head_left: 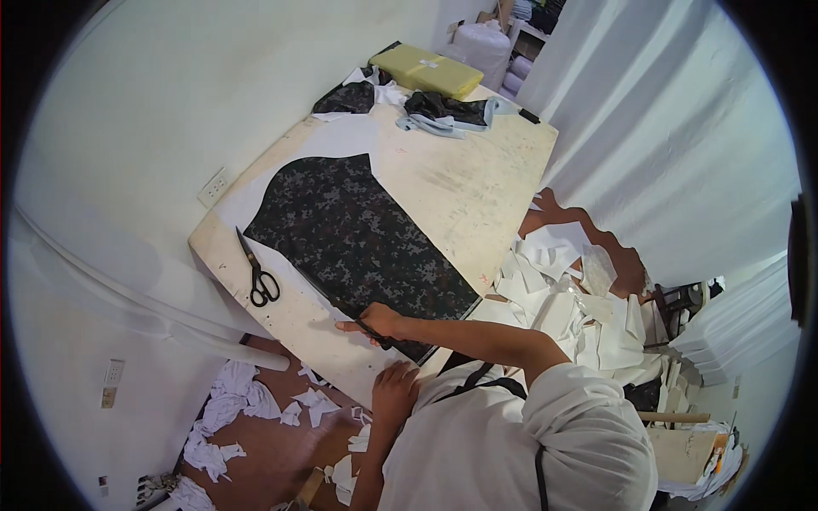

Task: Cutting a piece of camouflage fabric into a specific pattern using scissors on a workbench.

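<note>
A dark grey camouflage fabric piece [358, 238] lies over white paper on the pale worktable [460, 162]. My right hand [375, 324] grips black scissors [379, 339] along the fabric's left edge, near its lower end; the blades are partly hidden at the edge. My left hand [396, 383] rests on the table's near edge below the fabric, its fingers laid on the surface. A second pair of black scissors [262, 288] lies on the table left of the fabric.
A yellow bundle [426, 68] and dark fabric scraps [447, 109] sit at the table's far end. A white curtain [648, 102] hangs at right. Paper scraps [562, 307] heap beside the table; white cloth [230, 400] lies on the floor at lower left.
</note>
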Demonstrator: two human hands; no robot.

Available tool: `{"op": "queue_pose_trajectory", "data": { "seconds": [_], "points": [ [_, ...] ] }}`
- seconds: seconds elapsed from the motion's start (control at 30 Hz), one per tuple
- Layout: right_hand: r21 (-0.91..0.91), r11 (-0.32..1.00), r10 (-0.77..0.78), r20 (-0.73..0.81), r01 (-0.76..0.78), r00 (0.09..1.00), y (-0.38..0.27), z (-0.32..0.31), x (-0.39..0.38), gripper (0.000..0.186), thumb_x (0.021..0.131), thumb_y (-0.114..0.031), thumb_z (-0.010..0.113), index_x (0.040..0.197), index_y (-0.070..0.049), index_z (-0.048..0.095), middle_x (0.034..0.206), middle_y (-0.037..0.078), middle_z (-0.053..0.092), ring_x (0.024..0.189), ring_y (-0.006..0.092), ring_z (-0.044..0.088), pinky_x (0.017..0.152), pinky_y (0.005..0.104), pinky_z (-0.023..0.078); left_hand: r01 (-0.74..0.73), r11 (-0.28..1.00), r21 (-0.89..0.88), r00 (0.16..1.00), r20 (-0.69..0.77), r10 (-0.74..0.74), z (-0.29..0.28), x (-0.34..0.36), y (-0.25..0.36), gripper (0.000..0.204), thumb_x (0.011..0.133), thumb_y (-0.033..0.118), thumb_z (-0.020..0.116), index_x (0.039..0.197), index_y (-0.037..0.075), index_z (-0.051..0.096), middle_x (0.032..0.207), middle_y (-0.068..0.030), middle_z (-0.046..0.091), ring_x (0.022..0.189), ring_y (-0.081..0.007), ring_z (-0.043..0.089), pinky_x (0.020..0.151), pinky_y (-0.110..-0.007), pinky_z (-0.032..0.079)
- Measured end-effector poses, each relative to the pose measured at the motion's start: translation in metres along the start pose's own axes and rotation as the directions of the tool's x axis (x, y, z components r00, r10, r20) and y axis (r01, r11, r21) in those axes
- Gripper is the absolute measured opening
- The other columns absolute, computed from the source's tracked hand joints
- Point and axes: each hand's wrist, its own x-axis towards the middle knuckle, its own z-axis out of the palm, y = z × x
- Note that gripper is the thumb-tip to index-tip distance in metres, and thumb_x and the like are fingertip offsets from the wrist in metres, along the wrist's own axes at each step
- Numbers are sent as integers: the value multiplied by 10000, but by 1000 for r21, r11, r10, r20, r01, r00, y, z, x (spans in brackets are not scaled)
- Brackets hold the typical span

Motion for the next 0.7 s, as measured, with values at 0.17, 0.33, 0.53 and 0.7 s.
{"op": "queue_pose_trajectory", "data": {
  "seconds": [0.17,0.33,0.53,0.7],
  "points": [
    [69,998,15,18,-17,1000,-5,0,2,643,715,-612,811,520,-98,478,517,31,506,413,147,529,423,281,458,19,997,-81,998,69,-13,-11,5,0,276,807,132,667,1080,88,688,1148,-98,660,1127,-292,609,951,-438,477],
    [93,992,79,35,-82,996,-12,2,9,635,711,-629,806,548,-111,476,530,21,502,433,140,524,442,269,459,161,986,-42,987,-11,-161,-29,17,-21,319,807,120,666,1124,92,684,1179,-102,638,1160,-303,576,1001,-454,440],
    [93,993,65,56,-70,996,-15,2,26,624,707,-629,809,557,-116,487,534,21,500,440,138,522,451,270,466,106,985,137,991,-95,-93,-21,17,-32,326,774,112,683,1099,95,711,1246,-107,595,1235,-310,524,1056,-461,398],
    [43,999,9,7,-9,1000,-16,5,29,623,713,-627,806,552,-115,490,532,23,503,436,141,526,438,272,461,109,977,184,990,-111,-89,-13,12,-32,341,757,100,684,1096,101,716,1245,-115,591,1264,-307,509,1077,-458,394]
  ]
}}
